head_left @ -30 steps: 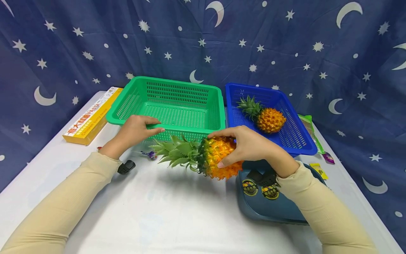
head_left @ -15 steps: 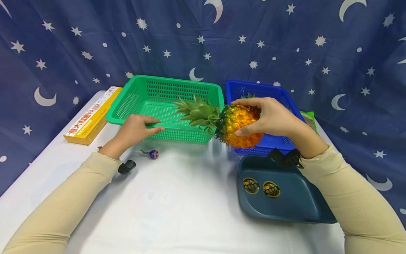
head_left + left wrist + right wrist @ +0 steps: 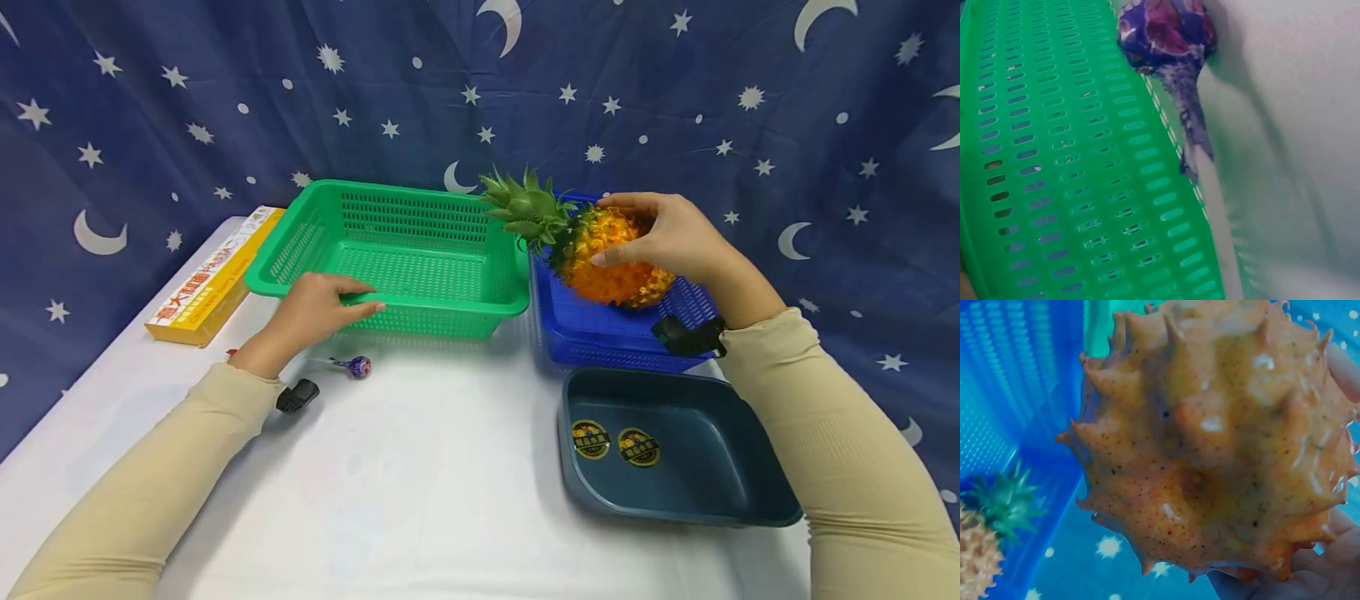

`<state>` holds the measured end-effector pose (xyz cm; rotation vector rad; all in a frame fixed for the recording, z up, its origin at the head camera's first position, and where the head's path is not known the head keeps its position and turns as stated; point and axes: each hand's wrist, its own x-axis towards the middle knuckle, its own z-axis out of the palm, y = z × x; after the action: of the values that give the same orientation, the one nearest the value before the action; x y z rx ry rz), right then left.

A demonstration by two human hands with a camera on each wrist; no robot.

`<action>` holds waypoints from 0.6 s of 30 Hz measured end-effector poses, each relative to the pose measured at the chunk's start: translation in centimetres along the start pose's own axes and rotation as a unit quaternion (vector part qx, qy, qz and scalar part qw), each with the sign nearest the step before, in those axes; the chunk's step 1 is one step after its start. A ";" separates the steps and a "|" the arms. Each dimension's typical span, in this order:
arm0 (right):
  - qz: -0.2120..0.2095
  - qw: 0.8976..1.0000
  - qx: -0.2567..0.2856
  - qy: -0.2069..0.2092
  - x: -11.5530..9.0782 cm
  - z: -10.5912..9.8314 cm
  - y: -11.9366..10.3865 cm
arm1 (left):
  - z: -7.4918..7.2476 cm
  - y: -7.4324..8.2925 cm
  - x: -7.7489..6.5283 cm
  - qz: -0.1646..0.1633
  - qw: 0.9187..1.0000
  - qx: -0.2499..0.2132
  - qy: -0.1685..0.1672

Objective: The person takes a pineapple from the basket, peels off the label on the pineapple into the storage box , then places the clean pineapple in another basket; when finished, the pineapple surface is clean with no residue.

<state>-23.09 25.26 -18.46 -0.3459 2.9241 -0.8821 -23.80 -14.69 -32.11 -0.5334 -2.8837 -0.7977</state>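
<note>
My right hand grips a bright orange pineapple by its body, over the blue basket, its green crown pointing left. Its spiky base fills the right wrist view. Partly hidden behind it in the head view, a second pineapple lies in the blue basket; the right wrist view shows this other pineapple at lower left. My left hand holds the front rim of the green basket, thumb outside, with the other fingers partly hidden. Below that hand lies a purple-wrapped lollipop.
A dark teal tub with two round stickers stands in front of the blue basket. To the left of the green basket is a yellow and white pasta box. A dark blue starry curtain hangs behind the white table.
My right hand has carried the pineapple up, back and to the right, from in front of the green basket to over the blue basket. The left hand stays at the green rim.
</note>
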 end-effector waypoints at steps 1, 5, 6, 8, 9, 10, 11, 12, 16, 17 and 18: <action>0.006 1.000 0.003 0.003 0.2 -0.1 0.3 | 0.0 0.0 0.0 -0.001 1.000 0.000 -0.001; 0.024 1.000 0.007 0.011 0.8 -0.5 1.6 | -0.1 0.2 0.2 -0.002 1.000 -0.003 -0.004; 0.029 0.999 0.009 0.011 0.9 -0.6 1.9 | -0.1 0.2 0.2 -0.001 1.000 -0.004 -0.003; 0.036 0.999 0.016 0.010 1.3 -0.7 2.6 | -0.1 0.2 0.2 0.001 1.000 -0.004 -0.002; 0.040 0.999 0.018 0.008 1.5 -0.7 3.0 | -0.1 0.1 0.3 0.002 1.000 -0.004 -0.001; 0.044 0.999 0.017 0.007 1.6 -0.7 3.3 | -0.1 0.1 0.3 0.002 1.000 -0.005 0.000; 0.047 0.999 0.016 0.004 1.8 -0.6 3.7 | -0.1 0.1 0.3 0.003 1.000 -0.006 0.001; 0.049 0.999 0.014 0.001 2.0 -0.6 4.0 | 0.0 0.1 0.3 0.002 1.000 -0.006 0.002; 0.059 0.998 0.001 -0.014 2.5 -0.2 5.3 | 0.0 0.1 0.2 -0.001 1.000 -0.005 0.004; 0.063 0.998 0.003 -0.020 2.7 0.0 5.6 | 0.1 0.1 0.1 -0.002 1.000 -0.004 0.004; 0.066 0.997 0.005 -0.026 2.8 0.1 5.9 | 0.1 0.0 0.1 -0.002 1.000 -0.003 0.004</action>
<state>-26.93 29.37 -21.79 -0.1685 2.8556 -0.8554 -23.88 -14.58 -32.15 -0.5233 -2.8766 -0.8083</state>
